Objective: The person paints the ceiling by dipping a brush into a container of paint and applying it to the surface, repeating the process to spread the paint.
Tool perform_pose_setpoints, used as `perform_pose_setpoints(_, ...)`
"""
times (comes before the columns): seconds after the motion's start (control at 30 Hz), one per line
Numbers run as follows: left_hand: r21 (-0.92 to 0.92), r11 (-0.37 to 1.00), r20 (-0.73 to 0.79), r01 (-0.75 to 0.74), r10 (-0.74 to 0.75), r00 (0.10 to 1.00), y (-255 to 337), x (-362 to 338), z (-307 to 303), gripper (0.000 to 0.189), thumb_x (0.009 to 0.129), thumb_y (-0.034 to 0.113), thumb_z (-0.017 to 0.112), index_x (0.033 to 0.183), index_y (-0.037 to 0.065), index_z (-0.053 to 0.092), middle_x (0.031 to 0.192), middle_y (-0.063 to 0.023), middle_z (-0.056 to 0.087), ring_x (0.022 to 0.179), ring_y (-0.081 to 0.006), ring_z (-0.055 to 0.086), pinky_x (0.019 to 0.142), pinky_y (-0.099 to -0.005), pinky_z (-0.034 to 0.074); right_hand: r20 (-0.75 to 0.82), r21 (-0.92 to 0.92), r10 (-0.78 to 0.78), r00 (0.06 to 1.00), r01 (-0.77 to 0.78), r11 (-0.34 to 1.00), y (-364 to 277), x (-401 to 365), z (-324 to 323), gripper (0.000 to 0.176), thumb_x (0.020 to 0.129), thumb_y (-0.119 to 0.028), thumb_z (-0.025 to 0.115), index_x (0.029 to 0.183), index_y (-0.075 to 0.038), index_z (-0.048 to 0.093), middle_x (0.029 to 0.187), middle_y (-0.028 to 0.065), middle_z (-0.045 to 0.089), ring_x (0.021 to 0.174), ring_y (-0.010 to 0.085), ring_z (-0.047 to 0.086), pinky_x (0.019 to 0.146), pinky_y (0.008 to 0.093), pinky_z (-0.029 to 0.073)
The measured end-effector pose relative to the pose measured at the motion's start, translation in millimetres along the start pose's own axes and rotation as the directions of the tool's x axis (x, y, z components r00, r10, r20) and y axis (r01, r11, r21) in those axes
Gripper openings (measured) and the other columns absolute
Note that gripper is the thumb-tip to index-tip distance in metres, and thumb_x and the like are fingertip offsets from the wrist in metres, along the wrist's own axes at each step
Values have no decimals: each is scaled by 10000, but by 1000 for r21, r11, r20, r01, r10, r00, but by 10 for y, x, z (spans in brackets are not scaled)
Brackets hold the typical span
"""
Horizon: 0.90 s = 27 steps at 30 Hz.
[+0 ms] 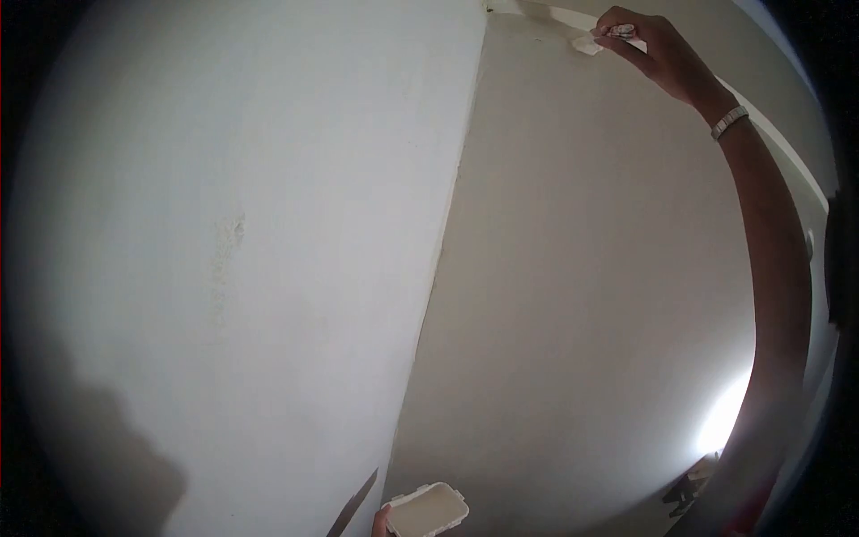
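Observation:
My right hand [640,45] is raised at the top right, its fingers closed round the handle of a small scraper [587,43]. The scraper's pale blade is at the upper part of the grey-beige wall [582,224], near the light strip along its top. A bracelet [729,123] circles the right wrist. At the bottom edge, fingers of my left hand [381,521] hold the left side of a white rectangular tub [428,510] with pale contents. Most of the left hand is out of the frame.
A white wall [268,134] with a rough patch [229,242] fills the left side and meets the beige wall at a corner. Bright light glows at the lower right, beside a dark object [687,492] I cannot make out.

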<state>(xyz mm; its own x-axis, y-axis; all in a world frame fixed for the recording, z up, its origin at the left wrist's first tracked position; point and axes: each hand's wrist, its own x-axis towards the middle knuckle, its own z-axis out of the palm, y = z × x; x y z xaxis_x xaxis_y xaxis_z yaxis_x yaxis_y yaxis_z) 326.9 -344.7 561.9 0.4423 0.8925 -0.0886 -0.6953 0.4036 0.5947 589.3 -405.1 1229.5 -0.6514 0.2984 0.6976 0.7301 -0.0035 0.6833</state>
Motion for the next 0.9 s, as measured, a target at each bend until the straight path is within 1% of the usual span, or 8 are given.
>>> perform_pose_setpoints(0.1,40,999,-41,9,-8,999,-715,-85,560,546,911,586,447,1305,213,515,1245,-9,606,1126,-224,582,775,-425,503,-8,93,63,998,-62,994,535,-752,-319,171,942,-171,601,1043,-34,618,987,126,692,937,253,679,839,373,537)
perform_pose_setpoints(0.23,114,992,-37,51,-47,998,-1825,248,1346,539,916,575,445,1300,205,516,1238,-9,608,1096,-221,600,776,-414,509,36,-71,92,995,-90,993,1427,-1935,-245,178,943,-181,600,1025,-24,616,994,131,692,935,258,679,838,377,535)
perform_pose_setpoints(0.3,-20,986,-29,165,-165,986,-2538,521,1725,531,920,572,438,1285,197,527,1235,-6,607,1096,-215,599,800,-408,503,92,-122,108,990,-97,988,1843,-2572,-167,182,945,-186,597,1020,-21,615,997,134,692,939,259,678,836,375,534)
perform_pose_setpoints(0.43,52,996,22,75,-77,997,-4002,1165,2146,523,920,569,439,1270,194,540,1231,-5,609,1104,-211,593,811,-409,497,50,-5,66,997,-66,998,2672,-3786,84,200,955,-209,580,1017,-22,610,968,140,695,918,276,682,829,375,535)
perform_pose_setpoints(0.6,18,996,19,83,-83,996,-5947,1950,3161,530,912,577,446,1266,196,543,1212,-6,617,1054,-218,613,716,-398,513,-19,-50,42,999,-43,998,4081,-5632,277,198,958,-221,576,1015,-33,604,931,137,700,879,283,689,806,380,540)
perform_pose_setpoints(0.7,18,990,23,140,-141,990,-7114,2249,3876,558,900,596,461,1283,196,531,1201,-7,618,1038,-231,610,721,-408,503,52,-6,36,998,-36,999,4920,-6699,301,189,956,-217,579,1010,-38,604,937,133,699,887,279,688,790,378,539)
perform_pose_setpoints(0.8,-3,994,-4,112,-112,994,-6344,3253,2206,588,890,605,479,1297,183,516,1203,-18,612,1047,-241,595,726,-413,495,0,78,80,997,-80,994,3448,-6167,1897,186,953,-215,587,996,-34,602,923,127,698,873,260,688,781,367,535)
perform_pose_setpoints(0.9,-50,994,-87,101,-105,991,-3173,3369,1055,586,895,599,475,1304,180,509,1218,-30,601,1086,-240,578,730,-415,499,-126,-26,-121,985,119,993,2000,-2958,2772,186,948,-216,597,987,-33,599,900,114,698,852,235,686,769,354,534)
